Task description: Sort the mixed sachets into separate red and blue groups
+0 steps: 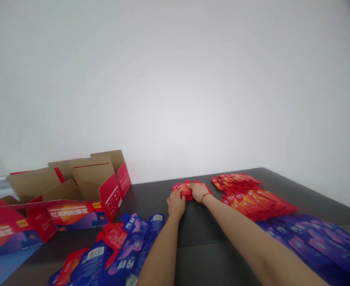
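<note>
A small group of red pouches [179,186] with orange print lies on the dark table towards the wall. My left hand [176,203] is at its near left side, fingers curled against the pouches. From the right, my right hand [198,192], with a thin red cord round the wrist, closes its fingers on the same pouches. The undersides of both hands' fingers are hidden. To the right of them are overlapping rows of red pouches [258,202], with another red row [236,181] behind. Nearer to me on the right lie rows of blue pouches [314,242].
Open red and blue cardboard boxes [79,214] stand on the left, flaps raised. In front of them is a loose heap of blue pouches [130,250] and red pouches [114,238]. A white wall [175,87] rises behind the dark table [199,254].
</note>
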### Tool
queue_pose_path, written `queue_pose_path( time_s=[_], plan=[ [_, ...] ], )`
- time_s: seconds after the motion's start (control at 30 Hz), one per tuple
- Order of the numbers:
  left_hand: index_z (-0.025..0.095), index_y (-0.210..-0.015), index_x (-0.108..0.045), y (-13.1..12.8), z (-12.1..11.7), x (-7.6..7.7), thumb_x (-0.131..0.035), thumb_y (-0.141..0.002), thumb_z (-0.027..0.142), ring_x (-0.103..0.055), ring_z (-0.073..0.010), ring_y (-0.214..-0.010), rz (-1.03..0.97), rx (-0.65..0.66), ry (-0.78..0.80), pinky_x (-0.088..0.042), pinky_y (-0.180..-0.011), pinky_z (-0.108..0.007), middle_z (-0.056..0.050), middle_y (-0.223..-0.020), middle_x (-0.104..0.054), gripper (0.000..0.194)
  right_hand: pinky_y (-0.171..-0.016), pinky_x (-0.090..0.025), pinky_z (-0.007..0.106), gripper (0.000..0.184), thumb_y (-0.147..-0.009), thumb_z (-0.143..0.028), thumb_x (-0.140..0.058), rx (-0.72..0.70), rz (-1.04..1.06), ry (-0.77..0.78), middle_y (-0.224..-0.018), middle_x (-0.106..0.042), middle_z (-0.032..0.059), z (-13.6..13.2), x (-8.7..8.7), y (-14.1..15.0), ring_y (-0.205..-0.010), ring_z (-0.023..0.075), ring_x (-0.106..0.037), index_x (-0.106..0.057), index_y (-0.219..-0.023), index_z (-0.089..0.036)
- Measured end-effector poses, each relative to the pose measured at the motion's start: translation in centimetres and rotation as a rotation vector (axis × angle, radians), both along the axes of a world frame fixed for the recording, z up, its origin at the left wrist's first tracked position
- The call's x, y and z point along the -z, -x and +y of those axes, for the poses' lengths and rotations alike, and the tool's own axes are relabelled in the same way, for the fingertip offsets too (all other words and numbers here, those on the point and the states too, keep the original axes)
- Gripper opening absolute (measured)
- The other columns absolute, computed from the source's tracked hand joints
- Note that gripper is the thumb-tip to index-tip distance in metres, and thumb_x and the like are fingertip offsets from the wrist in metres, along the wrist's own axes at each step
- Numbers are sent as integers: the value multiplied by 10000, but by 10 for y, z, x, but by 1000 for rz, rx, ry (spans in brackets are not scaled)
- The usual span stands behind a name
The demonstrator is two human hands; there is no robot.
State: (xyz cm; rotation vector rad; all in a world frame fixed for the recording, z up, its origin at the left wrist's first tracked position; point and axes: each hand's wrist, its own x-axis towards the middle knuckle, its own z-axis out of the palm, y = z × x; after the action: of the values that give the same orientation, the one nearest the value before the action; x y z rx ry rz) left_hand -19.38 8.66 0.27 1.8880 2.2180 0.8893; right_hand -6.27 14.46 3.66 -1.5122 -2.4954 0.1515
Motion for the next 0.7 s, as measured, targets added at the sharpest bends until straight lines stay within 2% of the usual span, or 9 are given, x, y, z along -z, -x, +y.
queue_pose_path(
  time_s=[0.1, 0.2, 0.3, 0.37, 0.47, 0.6, 0.7],
  plan=[
    [227, -1193, -521, 0, -1, 0, -428, -860, 244, -398, -202, -1250, -38, -13, -20, -276, -1048, -375, -65, -1334, -496, 347, -933, -375, 342, 321, -901, -287, -454, 0, 17, 17, -1188, -596, 146, 1, 4, -4, -1061, 227, -549, -593, -1162, -161],
    [212, -1134, -549, 0, -2, 2, -447, -824, 190, -444, -197, -1208, -105, -26, -52, -306, -1028, -350, -65, -1268, -548, 327, -956, -356, 356, 324, -896, -263, -464, -2, 53, -4, -1182, -590, 178, -4, 0, -3, -1076, 240, -539, -585, -1158, -115],
    [200, -1090, -576, 1, 0, 0, -490, -783, 184, -499, -211, -1148, -206, -53, -84, -346, -999, -349, -65, -1179, -605, 319, -998, -313, 378, 347, -912, -234, -409, -42, 119, -60, -1250, -546, 176, -22, -10, 3, -1142, 241, -493, -545, -1210, -120],
    [190, -1069, -595, 5, 3, -6, -451, -786, 158, -542, -203, -1096, -305, -100, -117, -390, -958, -330, -59, -1128, -634, 320, -1032, -271, 382, 379, -909, -181, -362, -94, 171, -102, -1312, -502, 147, -42, -16, 10, -1209, 226, -436, -506, -1258, -146],
    [155, -1079, -606, 20, 5, -27, -350, -801, 126, -585, -185, -1030, -476, -189, -211, -442, -893, -291, -62, -1079, -655, 379, -1029, -286, 372, 427, -858, -169, -422, -188, 229, -109, -1341, -478, 117, -79, -17, 25, -1236, 219, -409, -481, -1281, -166],
    [135, -1103, -600, 47, -10, -66, -292, -817, 148, -556, -174, -1073, -640, -239, -390, -430, -920, -291, -68, -1137, -626, 420, -977, -367, 358, 594, -709, -315, -663, -312, 238, 12, -1379, -445, 89, -121, -4, 52, -1212, 244, -447, -494, -1272, -224],
    [160, -1039, -631, 59, -33, -84, -342, -785, 148, -565, -171, -1029, -710, -223, -465, -425, -922, -306, -43, -1035, -655, 385, -941, -407, 383, 634, -682, -350, -709, -267, 230, 116, -1342, -478, 115, -136, 0, 81, -1183, 272, -477, -494, -1264, -218]
  ],
)
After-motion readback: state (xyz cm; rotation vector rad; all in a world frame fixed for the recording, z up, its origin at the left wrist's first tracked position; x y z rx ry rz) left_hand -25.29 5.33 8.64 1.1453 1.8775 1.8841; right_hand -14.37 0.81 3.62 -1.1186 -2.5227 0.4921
